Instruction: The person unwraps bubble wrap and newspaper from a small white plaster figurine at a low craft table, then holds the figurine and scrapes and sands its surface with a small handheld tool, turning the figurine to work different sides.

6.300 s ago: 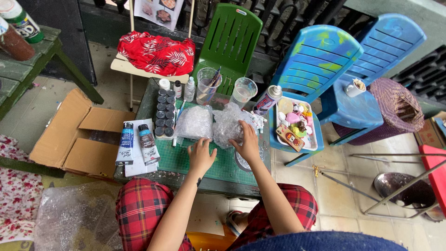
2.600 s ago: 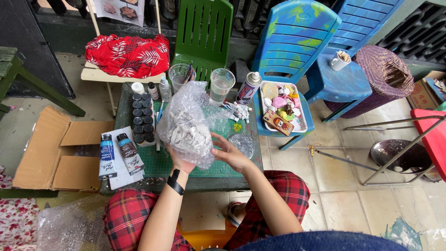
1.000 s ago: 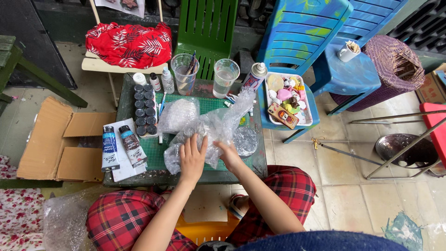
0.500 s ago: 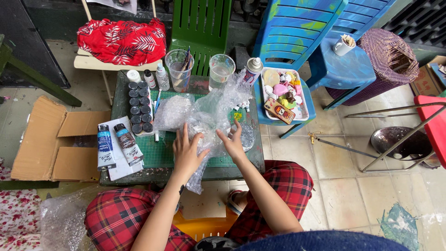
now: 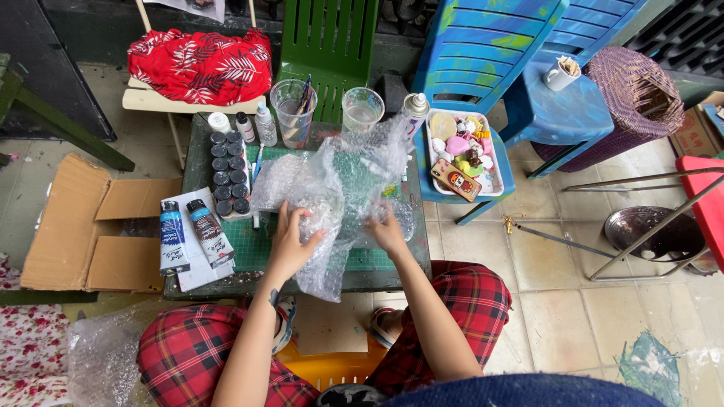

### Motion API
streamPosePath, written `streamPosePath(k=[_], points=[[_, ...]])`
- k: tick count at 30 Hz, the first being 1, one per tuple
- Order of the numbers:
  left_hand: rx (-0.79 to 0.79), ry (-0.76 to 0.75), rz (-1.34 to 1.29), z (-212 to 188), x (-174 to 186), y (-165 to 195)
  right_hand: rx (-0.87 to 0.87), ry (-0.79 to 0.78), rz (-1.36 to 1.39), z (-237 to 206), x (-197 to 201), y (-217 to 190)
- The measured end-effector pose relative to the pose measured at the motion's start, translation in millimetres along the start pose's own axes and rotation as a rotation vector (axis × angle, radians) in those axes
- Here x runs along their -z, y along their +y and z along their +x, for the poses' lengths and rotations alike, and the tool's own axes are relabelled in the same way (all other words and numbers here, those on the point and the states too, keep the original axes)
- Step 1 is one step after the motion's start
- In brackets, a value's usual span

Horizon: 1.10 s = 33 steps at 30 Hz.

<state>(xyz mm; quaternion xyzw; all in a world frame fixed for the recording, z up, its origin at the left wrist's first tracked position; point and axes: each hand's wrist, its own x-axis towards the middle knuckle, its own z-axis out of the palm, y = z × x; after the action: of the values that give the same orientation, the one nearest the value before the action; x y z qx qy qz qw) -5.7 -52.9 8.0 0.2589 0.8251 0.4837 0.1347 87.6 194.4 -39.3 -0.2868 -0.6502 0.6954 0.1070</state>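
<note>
A: What's under the bubble wrap (image 5: 332,196)?
B: Can't tell. It's crumpled, and the green mat (image 5: 260,245) beneath only shows through blurred. Left hand (image 5: 290,241) fingertips sink into the folds; right hand (image 5: 386,230) is half covered too.

A: Small jars (image 5: 226,173)?
B: Dark lids only, contents hidden. Too small to read the colours.

A: Edges?
B: Red stool (image 5: 705,200) cut off at right, floral cloth (image 5: 26,354) at left, green chair (image 5: 328,38) back at top.

Home craft corner; paint tubes (image 5: 197,234), cutting mat (image 5: 260,241), plastic chairs (image 5: 483,45).
</note>
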Motion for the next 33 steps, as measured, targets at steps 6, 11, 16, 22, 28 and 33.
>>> streamPosePath(k=[6, 11, 16, 22, 28, 33], points=[[0.003, -0.054, -0.113, 5.0, 2.8, -28.3, -0.014, 0.266, -0.36, -0.9, 5.6, 1.4], [-0.053, -0.107, -0.128, 6.7, 4.7, -48.0, -0.019, 0.372, -0.28, 0.8, 5.8, -4.8], [-0.068, -0.132, -0.219, 10.8, 7.9, -57.5, 0.433, 0.588, -0.65, -25.7, -10.9, -25.5], [-0.06, 0.162, 0.484, 0.0, -4.6, -15.3, 0.715, -0.097, -0.909, -58.4, -61.8, -41.1], [-0.21, 0.375, 0.273, -7.3, 7.5, 37.0, 0.963, -0.077, -0.932, -58.6, -71.7, -46.4], [-0.044, 0.338, 0.235, 2.1, 13.7, 30.9, 0.427, -0.084, -0.867, -37.0, -55.5, -51.1]])
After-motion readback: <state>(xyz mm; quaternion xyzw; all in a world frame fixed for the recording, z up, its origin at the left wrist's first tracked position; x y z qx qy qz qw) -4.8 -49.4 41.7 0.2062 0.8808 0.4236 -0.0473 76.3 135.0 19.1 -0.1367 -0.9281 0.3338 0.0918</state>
